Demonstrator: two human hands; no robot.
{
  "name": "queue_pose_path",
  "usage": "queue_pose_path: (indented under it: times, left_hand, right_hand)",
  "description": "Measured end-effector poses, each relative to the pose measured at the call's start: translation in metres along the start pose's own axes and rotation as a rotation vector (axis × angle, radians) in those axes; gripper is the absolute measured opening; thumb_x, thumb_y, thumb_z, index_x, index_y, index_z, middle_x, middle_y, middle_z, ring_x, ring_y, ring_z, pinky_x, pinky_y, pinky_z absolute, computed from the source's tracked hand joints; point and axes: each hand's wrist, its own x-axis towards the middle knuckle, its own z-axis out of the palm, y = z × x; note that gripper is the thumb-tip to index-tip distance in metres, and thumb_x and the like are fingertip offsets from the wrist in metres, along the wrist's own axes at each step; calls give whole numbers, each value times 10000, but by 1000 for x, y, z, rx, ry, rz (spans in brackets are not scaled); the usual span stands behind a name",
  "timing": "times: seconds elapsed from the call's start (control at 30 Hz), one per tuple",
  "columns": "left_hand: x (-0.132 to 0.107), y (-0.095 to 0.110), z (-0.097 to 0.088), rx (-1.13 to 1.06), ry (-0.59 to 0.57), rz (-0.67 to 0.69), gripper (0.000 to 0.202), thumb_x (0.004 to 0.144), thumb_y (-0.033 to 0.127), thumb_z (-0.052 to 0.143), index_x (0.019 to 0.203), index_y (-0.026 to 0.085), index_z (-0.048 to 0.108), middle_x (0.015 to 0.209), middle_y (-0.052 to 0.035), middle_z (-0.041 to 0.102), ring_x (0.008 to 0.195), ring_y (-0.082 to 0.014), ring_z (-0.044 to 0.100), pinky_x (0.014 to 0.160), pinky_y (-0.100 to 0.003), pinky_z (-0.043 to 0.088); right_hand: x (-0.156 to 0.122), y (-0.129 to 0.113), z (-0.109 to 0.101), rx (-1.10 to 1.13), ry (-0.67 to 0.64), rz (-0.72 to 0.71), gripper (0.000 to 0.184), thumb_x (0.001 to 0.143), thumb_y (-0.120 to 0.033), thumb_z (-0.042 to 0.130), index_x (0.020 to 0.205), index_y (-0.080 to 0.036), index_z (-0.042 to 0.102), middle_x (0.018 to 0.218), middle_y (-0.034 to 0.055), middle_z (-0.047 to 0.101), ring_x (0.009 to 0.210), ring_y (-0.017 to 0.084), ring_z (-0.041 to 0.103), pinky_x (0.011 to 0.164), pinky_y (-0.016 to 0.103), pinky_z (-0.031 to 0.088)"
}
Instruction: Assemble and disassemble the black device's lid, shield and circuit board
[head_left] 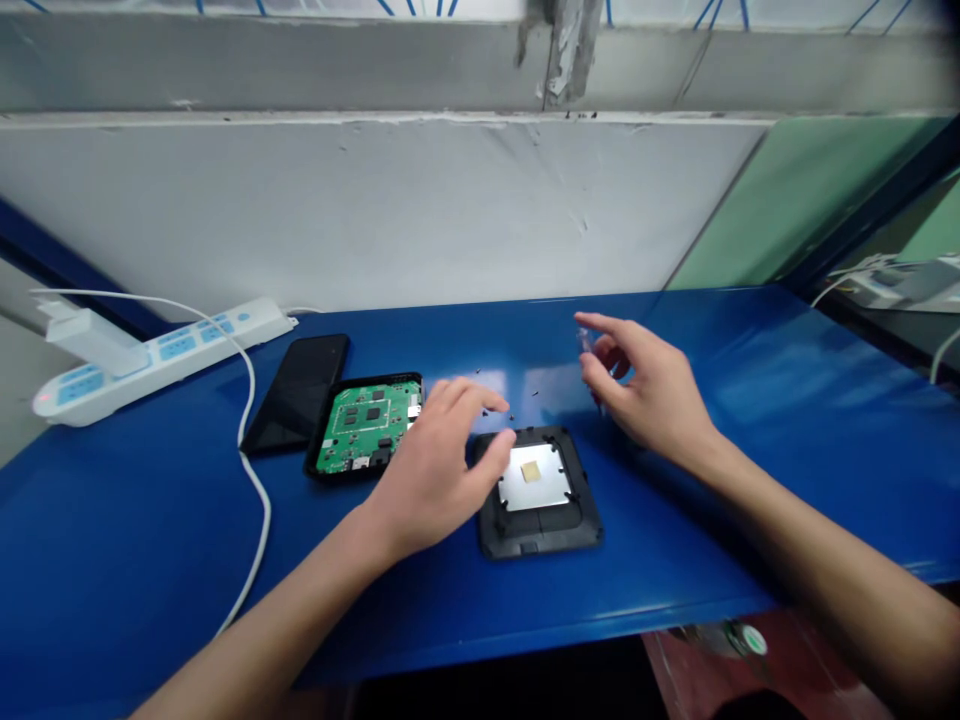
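Observation:
A black device shell (540,530) with a silver metal plate (536,480) and a small tan pad lies on the blue table (750,480). My left hand (439,465) hovers over its left edge, fingers curled and loosely spread, thumb near the plate. Left of it sits the other black shell half holding a green circuit board (364,425). My right hand (641,385) is raised behind the shell, fingers pinched on a small clear blurred item I cannot make out. Several tiny black screws (525,395) lie between the hands.
A dark phone (296,390) lies beside the circuit board. A white power strip (150,360) with a plugged adapter and a white cable (251,470) runs along the left. The grey wall stands behind; another white strip (900,285) sits far right.

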Motion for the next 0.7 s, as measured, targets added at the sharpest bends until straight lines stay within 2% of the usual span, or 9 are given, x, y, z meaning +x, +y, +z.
queue_pose_path:
  times: [0.13,0.27,0.47,0.7]
  left_hand:
    - [4,-3,-3,-63,198,-75,110,977,257,488,987,231,595,963,-15,646,893,-193,596,809,-349,491]
    - [6,-1,-6,-152,264,-165,135,970,285,493,940,229,613,915,-6,670,800,-172,615,745,-325,499]
    - [6,0,-6,-188,279,-186,133,960,291,506,925,231,620,897,-3,688,781,-170,630,732,-317,504]
    - [6,-1,-7,-215,307,-203,144,970,322,514,941,236,625,896,-3,689,805,-176,645,739,-317,509]
  right_hand:
    - [-5,-8,-2,221,140,-13,385,930,-245,574,1315,-251,570,917,31,633,702,170,668,741,393,596]
    - [-11,-11,3,368,190,43,309,904,-289,652,1189,-284,532,1036,63,665,812,224,749,736,411,633]
    - [-16,-13,13,490,84,49,285,874,-286,709,1052,-271,487,1003,34,699,906,223,773,805,396,667]
    - [-19,-19,22,565,-65,16,250,898,-268,680,994,-252,450,1084,60,704,998,205,759,835,363,669]
